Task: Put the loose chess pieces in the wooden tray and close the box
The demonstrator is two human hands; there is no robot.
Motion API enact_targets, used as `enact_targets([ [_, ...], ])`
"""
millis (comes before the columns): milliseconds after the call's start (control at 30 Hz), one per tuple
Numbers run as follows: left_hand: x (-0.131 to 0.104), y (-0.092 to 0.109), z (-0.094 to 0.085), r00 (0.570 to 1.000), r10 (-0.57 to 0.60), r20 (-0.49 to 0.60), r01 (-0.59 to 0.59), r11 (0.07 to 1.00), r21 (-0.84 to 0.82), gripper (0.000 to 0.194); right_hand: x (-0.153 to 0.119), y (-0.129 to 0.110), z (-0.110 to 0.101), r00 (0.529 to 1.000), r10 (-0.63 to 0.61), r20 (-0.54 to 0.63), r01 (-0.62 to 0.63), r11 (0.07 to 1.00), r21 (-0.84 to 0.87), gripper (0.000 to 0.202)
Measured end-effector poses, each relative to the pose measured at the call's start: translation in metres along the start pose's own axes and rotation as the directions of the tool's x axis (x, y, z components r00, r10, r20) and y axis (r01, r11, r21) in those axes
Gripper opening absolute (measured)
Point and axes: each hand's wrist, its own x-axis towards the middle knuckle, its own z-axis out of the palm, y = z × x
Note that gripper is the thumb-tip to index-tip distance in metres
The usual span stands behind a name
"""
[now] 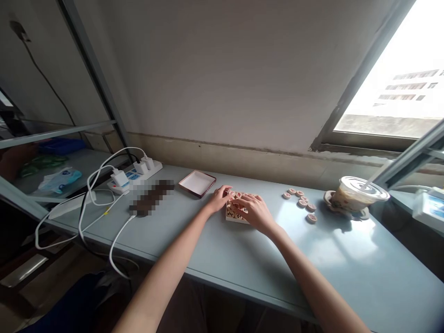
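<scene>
Both hands rested on the box of wooden discs [233, 213]: the left hand [218, 199] steadied its far-left edge, fingers loosely curled; the right hand [255, 210] lay spread over the discs, grasping nothing visible. Pressing evenly would likely keep rows flat. Loose discs [302, 202] lay right of the right hand.

The round wooden discs [301, 202] on the bench [215, 249] and in the box [236, 213] bear dark and red marks, too small to read.

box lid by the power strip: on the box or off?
Off. The lid lies alone on the table, hollow side up, left of the box of round pieces, where the left hand and right hand rest.
</scene>
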Motion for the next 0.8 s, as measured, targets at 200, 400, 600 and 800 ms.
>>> enact_targets([
  [200,0.001,0.005,0.000,0.998,-0.021,0.056,0.021,1.000,0.005,0.039,-0.004,0.003,0.020,0.999,0.007,-0.041,-0.009,0.999,-0.051,0.023],
  [400,0.003,0.007,-0.005,0.989,-0.044,0.142,0.059,0.992,-0.107,0.045,-0.002,-0.001,0.018,0.997,0.051,-0.065,-0.053,0.998,-0.032,0.020],
  [600,-0.003,0.009,-0.015,0.961,-0.065,0.267,0.096,0.990,-0.105,0.071,-0.014,0.032,-0.009,0.976,0.216,0.010,-0.214,0.961,0.175,0.014],
  [800,-0.006,0.009,-0.020,0.952,-0.002,0.307,0.022,0.998,-0.061,0.087,-0.028,0.062,-0.019,0.951,0.283,0.127,-0.310,0.888,0.339,0.015],
])
